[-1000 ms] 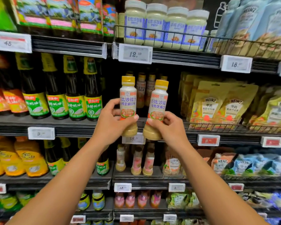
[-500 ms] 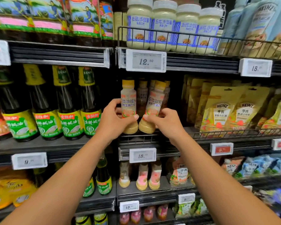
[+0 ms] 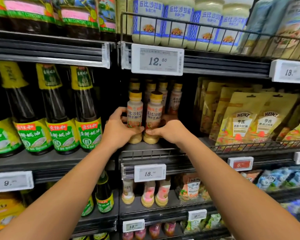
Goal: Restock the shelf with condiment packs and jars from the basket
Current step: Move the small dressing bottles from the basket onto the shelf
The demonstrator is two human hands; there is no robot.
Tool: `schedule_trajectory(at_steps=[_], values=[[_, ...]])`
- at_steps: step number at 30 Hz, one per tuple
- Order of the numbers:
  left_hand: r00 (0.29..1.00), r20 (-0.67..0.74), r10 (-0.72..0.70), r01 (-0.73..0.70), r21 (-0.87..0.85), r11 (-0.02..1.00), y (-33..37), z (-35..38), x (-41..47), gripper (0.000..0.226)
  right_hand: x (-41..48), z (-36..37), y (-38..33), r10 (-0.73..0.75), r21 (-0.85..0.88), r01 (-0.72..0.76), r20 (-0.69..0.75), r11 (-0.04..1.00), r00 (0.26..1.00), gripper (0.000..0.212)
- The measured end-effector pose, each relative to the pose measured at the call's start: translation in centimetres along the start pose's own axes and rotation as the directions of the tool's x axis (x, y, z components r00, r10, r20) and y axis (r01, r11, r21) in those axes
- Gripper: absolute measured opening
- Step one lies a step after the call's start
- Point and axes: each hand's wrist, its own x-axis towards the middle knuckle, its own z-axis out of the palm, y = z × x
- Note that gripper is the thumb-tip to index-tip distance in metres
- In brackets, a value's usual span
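Observation:
Two small dressing bottles with yellow caps stand side by side at the front of the middle shelf [image 3: 152, 149]. My left hand [image 3: 119, 130] grips the left bottle [image 3: 134, 111] around its lower half. My right hand [image 3: 168, 131] grips the right bottle [image 3: 154, 113] the same way. Both bottles are upright and their bases sit on the shelf surface. Several bottles of the same kind [image 3: 175, 99] stand in rows behind them. The basket is out of view.
Dark sauce bottles with green labels [image 3: 59, 129] fill the shelf to the left. Yellow Heinz pouches [image 3: 244, 122] stand behind a wire rail on the right. White jars [image 3: 177, 23] sit on the shelf above, price tags [image 3: 157, 60] along the edges, more bottles below.
Both hands carried the two bottles forward and down from in front of the shelf onto the middle shelf, in front of the matching row. The camera moved closer.

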Motion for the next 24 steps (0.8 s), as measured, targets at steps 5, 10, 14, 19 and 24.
schedule_trajectory(at_steps=[5, 10, 14, 19, 24], values=[[0.999, -0.026, -0.018, 0.018, -0.013, 1.0, -0.6, 0.8, 1.2, 0.069, 1.9, 0.2, 0.0, -0.015, -0.242, 0.019, 0.021, 0.97, 1.0, 0.073], [0.999, -0.048, -0.024, 0.025, 0.009, 1.0, -1.0, 1.2, 2.1, 0.073, 2.8, 0.2, -0.5, -0.105, -0.16, 0.099, -0.024, 0.982, 0.994, 0.077], [0.998, -0.046, -0.034, 0.035, 0.038, 0.999, -1.2, 1.4, 2.7, 0.078, 3.9, 0.4, -0.3, -0.082, -0.218, 0.07, -0.047, 0.973, 0.995, 0.069], [0.997, -0.071, -0.022, 0.031, 0.122, 0.992, -1.3, 1.6, 3.2, 0.082, 4.6, 0.5, -0.2, -0.09, -0.205, 0.077, -0.053, 0.976, 0.995, 0.07], [0.995, -0.095, -0.016, 0.033, 0.179, 0.983, -1.3, 1.8, 3.4, 0.085, 5.0, 0.7, -0.2, -0.108, -0.199, 0.094, -0.058, 0.975, 0.992, 0.075]])
